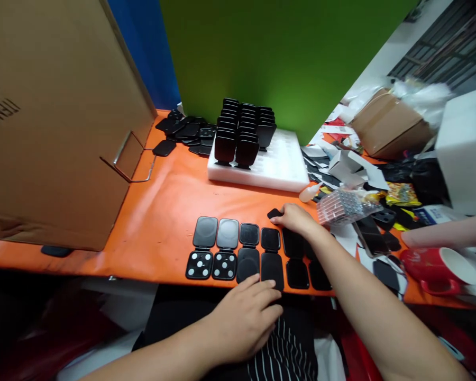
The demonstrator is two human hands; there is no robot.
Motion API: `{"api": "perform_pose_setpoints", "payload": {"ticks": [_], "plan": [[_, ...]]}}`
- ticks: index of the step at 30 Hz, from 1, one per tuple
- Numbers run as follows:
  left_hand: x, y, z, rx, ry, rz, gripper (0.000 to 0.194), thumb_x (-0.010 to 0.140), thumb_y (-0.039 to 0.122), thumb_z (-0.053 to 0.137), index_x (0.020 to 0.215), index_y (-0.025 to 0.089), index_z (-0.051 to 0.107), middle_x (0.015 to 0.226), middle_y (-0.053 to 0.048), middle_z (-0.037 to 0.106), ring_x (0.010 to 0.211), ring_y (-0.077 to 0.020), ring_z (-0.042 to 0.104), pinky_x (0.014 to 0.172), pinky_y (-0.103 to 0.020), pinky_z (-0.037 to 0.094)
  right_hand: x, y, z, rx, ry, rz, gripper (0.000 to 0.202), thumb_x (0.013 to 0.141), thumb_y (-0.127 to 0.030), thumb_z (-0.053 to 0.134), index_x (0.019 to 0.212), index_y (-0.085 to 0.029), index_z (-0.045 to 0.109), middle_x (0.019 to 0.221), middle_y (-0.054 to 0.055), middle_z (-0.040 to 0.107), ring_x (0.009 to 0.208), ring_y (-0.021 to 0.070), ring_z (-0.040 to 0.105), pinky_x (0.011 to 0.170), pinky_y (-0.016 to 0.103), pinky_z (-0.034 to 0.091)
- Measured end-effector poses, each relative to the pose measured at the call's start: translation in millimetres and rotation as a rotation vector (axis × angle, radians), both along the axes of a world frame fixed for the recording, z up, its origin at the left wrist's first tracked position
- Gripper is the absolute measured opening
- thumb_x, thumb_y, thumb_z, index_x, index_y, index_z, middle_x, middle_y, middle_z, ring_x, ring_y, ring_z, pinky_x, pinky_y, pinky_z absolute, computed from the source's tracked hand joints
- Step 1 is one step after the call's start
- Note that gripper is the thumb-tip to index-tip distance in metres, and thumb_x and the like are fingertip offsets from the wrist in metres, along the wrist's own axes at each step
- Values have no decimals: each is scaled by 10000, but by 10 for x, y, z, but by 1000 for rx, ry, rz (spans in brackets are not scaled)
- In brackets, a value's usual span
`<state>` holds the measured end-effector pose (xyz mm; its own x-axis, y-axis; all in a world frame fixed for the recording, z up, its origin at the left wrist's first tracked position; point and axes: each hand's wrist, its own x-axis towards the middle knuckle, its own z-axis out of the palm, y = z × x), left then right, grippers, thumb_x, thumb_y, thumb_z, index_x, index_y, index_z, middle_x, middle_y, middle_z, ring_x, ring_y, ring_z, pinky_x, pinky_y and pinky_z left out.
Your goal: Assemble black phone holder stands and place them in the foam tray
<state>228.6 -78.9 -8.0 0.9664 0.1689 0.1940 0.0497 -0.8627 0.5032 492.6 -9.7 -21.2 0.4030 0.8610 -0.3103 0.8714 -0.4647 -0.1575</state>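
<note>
Hinged pairs of black rounded square plates (270, 239) lie in a row along the table's front edge. Two lower plates at the left end carry pale round dots (199, 264). Beyond the row, my right hand (295, 218) pinches a small black rounded piece (275, 213) at its edge; the fingers partly cover it. My left hand (248, 315) rests at the front edge, fingers spread and holding nothing. Its fingertips are at the lower edges of the middle plates; whether they press on them I cannot tell. My right forearm covers part of the row's right end.
Several black plates stand upright in a white foam block (262, 174). Behind it rises a green panel (277, 58). A pile of black plates (190, 132) lies back left, beside a large cardboard box (55, 121). Rightward are a squeeze bottle (310, 192), bubble wrap (343, 205) and a red mug (428, 267).
</note>
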Motion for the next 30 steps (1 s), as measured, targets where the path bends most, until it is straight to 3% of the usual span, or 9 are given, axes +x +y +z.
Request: {"api": "perform_pose_setpoints", "payload": {"ticks": [2,5,9,12,16,20,25,28,30], "plan": [[-317,103,-66,4,-20,121,285,851,193,425,1119,233,513,1166,-10,568,1184,-174,420,1055,-393,266,30,47,-6,-51,28,16,346,621,-499,645,691,-163,601,725,85,634,624,204,581,499,270,336],[-689,275,-185,66,-22,329,296,823,134,461,1096,225,533,1135,-42,581,1159,-208,446,1014,-439,320,12,70,-8,-78,18,22,299,647,-435,626,772,-164,602,772,85,645,663,201,584,500,261,326],[-915,430,-281,146,-62,537,221,802,137,512,999,216,575,1079,-62,592,1133,-234,464,985,-463,341,-18,94,9,-121,-25,16,326,653,-434,604,839,-166,601,845,103,650,723,222,589,512,267,330],[-948,472,-305,151,-81,560,205,796,145,531,973,233,586,1048,-49,600,1107,-223,483,982,-449,343,-4,134,21,-163,-39,21,328,622,-454,620,789,-172,614,836,102,654,716,222,591,506,266,335],[-934,537,-273,108,-33,590,276,809,204,522,1082,241,536,1102,-44,585,1149,-217,446,1021,-456,287,-7,176,12,-189,-47,46,285,610,-437,625,694,-165,615,778,99,655,669,207,593,492,263,337],[-854,630,-183,20,106,570,430,804,268,517,1221,239,419,1200,-38,545,1243,-240,338,1057,-522,181,-44,190,25,-161,-75,49,304,620,-410,624,783,-154,608,798,105,653,672,210,594,502,265,343],[-715,671,-105,-66,166,507,550,782,225,519,1293,258,319,1247,-27,517,1276,-232,289,1059,-580,48,-135,7,254,20,-114,85,172,761,-328,505,765,-178,589,870,93,639,838,228,573,630,282,371],[-683,665,-104,-91,182,502,584,774,205,508,1312,267,291,1270,-30,499,1286,-238,272,1046,-600,-9,-367,-306,394,198,59,22,200,799,-370,469,742,-204,566,776,42,623,751,196,567,628,281,381],[-683,661,-114,-113,202,509,604,772,200,502,1324,270,268,1286,-26,485,1299,-229,245,1048,-592,-21,-622,-535,396,177,370,-73,248,805,-435,452,760,-208,543,673,8,583,625,160,546,575,263,397]]}}
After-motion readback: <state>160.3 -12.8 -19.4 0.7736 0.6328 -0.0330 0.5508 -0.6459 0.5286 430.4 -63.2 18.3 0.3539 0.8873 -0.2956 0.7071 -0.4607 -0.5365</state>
